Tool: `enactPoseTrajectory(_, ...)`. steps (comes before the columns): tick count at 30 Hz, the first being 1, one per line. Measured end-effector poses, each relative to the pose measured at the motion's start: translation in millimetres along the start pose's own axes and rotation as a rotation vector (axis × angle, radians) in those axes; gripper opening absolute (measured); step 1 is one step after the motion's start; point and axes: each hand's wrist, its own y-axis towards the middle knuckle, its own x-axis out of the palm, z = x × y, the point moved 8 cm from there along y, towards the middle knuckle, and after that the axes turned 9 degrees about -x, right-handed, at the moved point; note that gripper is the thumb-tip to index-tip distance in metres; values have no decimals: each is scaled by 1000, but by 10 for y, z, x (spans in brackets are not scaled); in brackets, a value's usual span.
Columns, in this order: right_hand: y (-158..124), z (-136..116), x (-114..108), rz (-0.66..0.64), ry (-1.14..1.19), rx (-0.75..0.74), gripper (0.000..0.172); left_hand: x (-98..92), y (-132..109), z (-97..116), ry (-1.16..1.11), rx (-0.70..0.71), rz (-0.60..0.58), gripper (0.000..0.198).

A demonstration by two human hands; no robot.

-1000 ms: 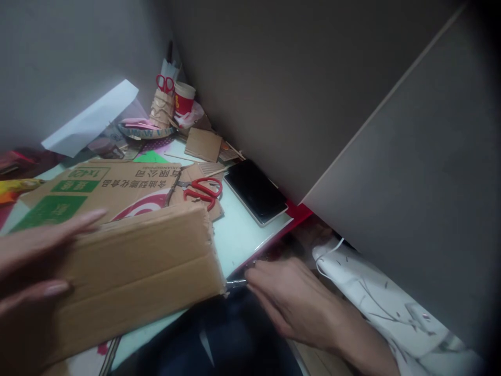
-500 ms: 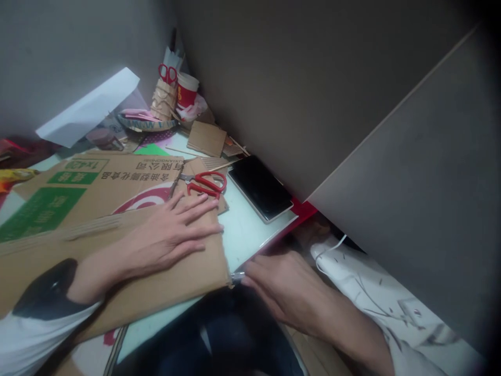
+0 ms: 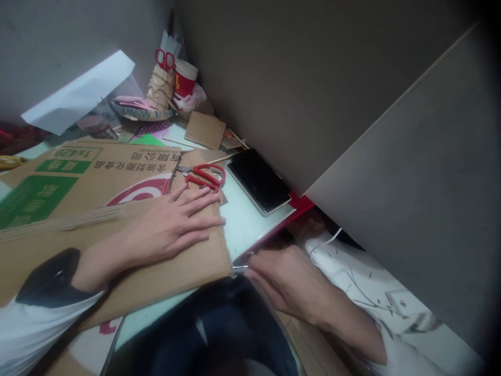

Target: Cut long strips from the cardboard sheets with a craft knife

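My left hand [image 3: 172, 224] lies flat on a brown cardboard sheet [image 3: 148, 279], fingers spread toward its right end. Just beyond the fingertips, scissors with red handles [image 3: 209, 175] rest on a smaller cardboard piece. Past the sheet's near right corner, my right hand [image 3: 279, 274] is closed in a pinch at the table's edge. A clear, shiny strip [image 3: 240, 269] runs from that corner to its fingertips; it looks like clear tape, though most of it is hidden by the hand.
A black-screened phone or tablet [image 3: 258, 181] lies right of the scissors. Behind stand a pen holder [image 3: 160, 86], a red paper cup [image 3: 185, 81] and a shallow woven dish [image 3: 144, 112]. A cardboard square [image 3: 205, 129] lies near the grey wall [image 3: 313, 94].
The whole view has shifted slightly, so the table things sit a little higher. My right hand has drawn slightly away from the cardboard corner, and more of the shiny strip shows.
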Motion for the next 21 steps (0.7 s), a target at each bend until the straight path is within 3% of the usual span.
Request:
enactPoseTrajectory(14, -173, 76, -16, 69, 92, 42, 31, -21, 11, -29, -64, -22, 9, 43)
enactPoseTrajectory(21, -116, 23, 108, 65, 45, 33, 32, -8, 22, -46, -85, -44, 5, 43)
